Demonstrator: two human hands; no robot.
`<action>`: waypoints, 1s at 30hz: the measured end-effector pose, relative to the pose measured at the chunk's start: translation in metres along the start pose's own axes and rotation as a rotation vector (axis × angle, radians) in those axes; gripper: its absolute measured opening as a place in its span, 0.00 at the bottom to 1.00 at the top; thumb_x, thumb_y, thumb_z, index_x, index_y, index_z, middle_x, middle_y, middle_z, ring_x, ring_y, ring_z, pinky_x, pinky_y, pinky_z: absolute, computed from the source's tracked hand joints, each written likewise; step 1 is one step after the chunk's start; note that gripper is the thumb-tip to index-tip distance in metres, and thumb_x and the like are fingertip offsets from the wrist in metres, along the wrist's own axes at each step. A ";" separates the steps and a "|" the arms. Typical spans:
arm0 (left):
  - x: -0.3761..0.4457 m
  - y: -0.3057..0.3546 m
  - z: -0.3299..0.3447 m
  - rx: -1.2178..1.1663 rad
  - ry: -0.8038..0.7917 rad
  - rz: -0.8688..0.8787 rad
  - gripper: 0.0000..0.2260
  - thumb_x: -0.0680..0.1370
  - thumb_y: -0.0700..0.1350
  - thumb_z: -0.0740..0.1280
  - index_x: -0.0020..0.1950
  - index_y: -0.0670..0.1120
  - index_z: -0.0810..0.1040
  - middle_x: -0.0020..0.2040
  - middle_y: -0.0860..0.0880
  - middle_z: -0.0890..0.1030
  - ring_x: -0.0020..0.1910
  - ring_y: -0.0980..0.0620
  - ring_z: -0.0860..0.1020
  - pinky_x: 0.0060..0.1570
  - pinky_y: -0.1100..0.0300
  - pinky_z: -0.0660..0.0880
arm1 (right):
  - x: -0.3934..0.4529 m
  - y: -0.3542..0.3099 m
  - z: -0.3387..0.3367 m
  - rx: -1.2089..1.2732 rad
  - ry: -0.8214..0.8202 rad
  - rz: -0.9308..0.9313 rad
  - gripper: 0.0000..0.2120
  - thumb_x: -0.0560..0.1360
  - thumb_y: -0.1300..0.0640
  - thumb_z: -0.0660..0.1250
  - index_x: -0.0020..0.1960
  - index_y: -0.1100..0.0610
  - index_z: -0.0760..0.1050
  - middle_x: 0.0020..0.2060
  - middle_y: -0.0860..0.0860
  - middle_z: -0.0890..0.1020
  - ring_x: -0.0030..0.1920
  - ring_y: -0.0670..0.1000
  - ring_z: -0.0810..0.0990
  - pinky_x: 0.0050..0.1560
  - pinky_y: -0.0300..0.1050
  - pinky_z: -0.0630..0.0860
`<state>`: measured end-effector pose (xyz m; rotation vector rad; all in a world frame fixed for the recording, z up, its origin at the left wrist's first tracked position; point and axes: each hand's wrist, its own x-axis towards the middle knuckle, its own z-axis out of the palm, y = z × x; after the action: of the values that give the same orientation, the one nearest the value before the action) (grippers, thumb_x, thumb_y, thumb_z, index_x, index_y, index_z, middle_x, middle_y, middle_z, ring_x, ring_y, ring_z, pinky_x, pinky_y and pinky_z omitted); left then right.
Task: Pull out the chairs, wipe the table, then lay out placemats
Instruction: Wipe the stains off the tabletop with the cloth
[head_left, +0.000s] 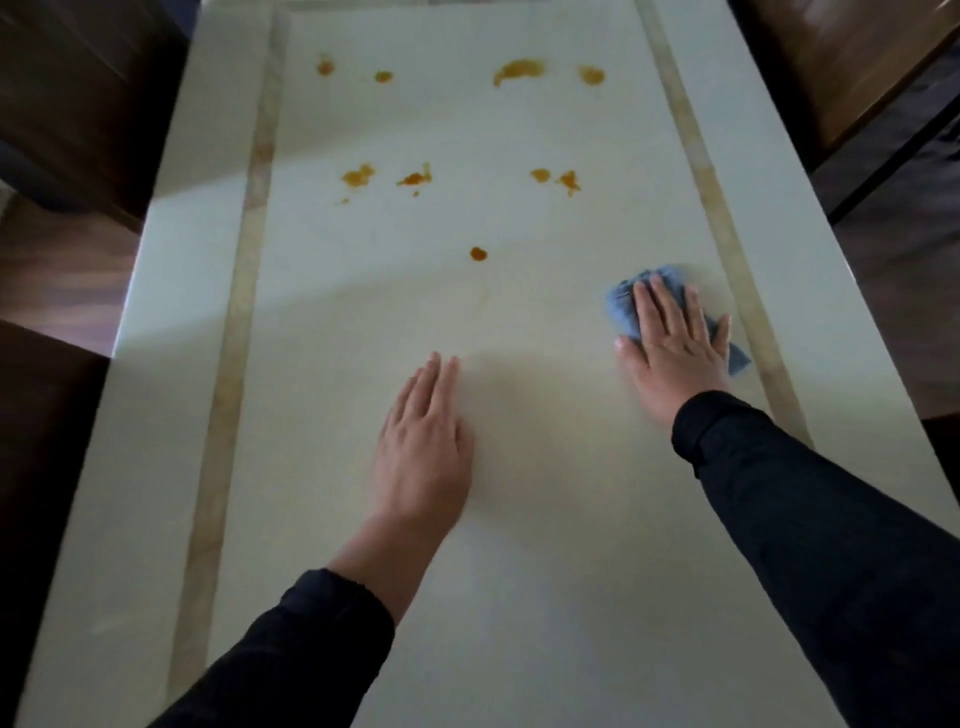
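A long white table (363, 322) with beige inlay strips runs away from me. My right hand (675, 343) presses flat, fingers straight, on a crumpled blue cloth (623, 301) at the table's right side. My left hand (423, 441) lies flat on the bare tabletop near the middle, fingers straight, holding nothing. Several orange-brown stains mark the far half: one small spot (478, 254) closest to the cloth, a row of splotches (413, 179) beyond it, and a larger smear (519, 70) near the far end.
A dark wooden chair (78, 104) stands off the left side and another chair (857, 67) off the right far corner. Dark floor shows on both sides. A dark shape (47, 441) sits by the near left edge.
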<state>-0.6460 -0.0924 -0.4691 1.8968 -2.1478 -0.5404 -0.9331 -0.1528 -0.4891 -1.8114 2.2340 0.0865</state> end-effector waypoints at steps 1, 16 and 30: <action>-0.001 -0.015 -0.008 0.006 0.048 -0.060 0.27 0.82 0.48 0.56 0.81 0.47 0.57 0.81 0.48 0.55 0.80 0.50 0.52 0.78 0.53 0.51 | -0.001 -0.006 -0.001 0.010 -0.022 0.034 0.32 0.82 0.40 0.44 0.81 0.47 0.37 0.80 0.43 0.38 0.80 0.54 0.37 0.76 0.66 0.39; 0.047 -0.083 -0.012 0.043 0.199 -0.278 0.27 0.84 0.49 0.55 0.81 0.42 0.55 0.81 0.45 0.55 0.81 0.50 0.50 0.78 0.53 0.48 | -0.035 -0.167 0.036 -0.132 -0.014 -0.790 0.33 0.81 0.36 0.47 0.82 0.47 0.43 0.81 0.44 0.45 0.80 0.55 0.40 0.76 0.67 0.42; 0.048 -0.087 -0.006 -0.006 0.250 -0.281 0.29 0.82 0.46 0.53 0.82 0.45 0.47 0.82 0.47 0.48 0.80 0.54 0.43 0.78 0.58 0.42 | 0.044 -0.268 0.023 -0.151 -0.025 -0.707 0.29 0.83 0.40 0.41 0.81 0.45 0.39 0.81 0.42 0.41 0.80 0.54 0.36 0.74 0.71 0.37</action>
<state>-0.5717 -0.1486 -0.5027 2.1489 -1.7376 -0.3355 -0.6777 -0.2491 -0.4904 -2.5442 1.4810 0.1386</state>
